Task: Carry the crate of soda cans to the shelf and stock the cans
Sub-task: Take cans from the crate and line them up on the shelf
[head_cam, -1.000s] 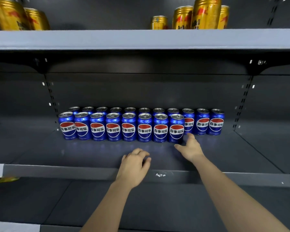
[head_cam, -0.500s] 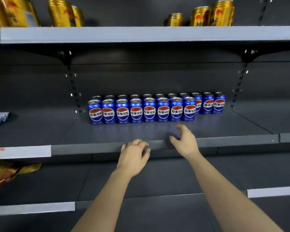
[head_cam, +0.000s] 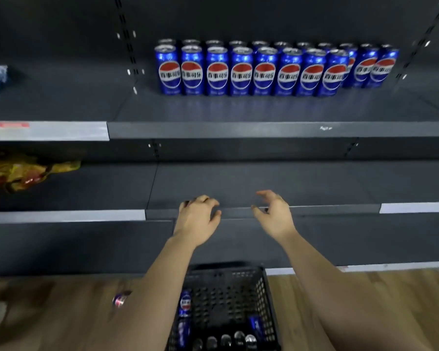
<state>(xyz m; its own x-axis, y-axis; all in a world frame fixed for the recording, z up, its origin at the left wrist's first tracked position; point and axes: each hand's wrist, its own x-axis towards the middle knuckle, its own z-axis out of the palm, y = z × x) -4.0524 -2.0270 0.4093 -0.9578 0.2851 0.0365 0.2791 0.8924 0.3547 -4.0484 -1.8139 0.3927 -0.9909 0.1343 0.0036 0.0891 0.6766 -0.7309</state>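
Standing on the wood-grain floor (head_cam: pixel 365 287) nearest the person, a black plastic crate (head_cam: pixel 228 295) with perforated walls held several blue soda cans (head_cam: pixel 185 302). Some stood upright against its left wall and others showed only round silver tops. One stray can (head_cam: pixel 121 298), blurred, lay on the boards just left of the left forearm. Beyond the crate, both hands hung in the air before the lip of a matte dark-grey metal shelf (head_cam: pixel 340 209). The left hand (head_cam: pixel 198 219) had its fingers loosely curled, and the right hand (head_cam: pixel 274 216) had its fingers relaxed and slightly spread, thumb apart. Neither held anything. Higher and farther back, glossy cylindrical shelved cans (head_cam: pixel 241 72) with round red, white and blue logos stood upright in two tight rows. Crinkled yellow bags (head_cam: pixel 28 171) lay at far left.
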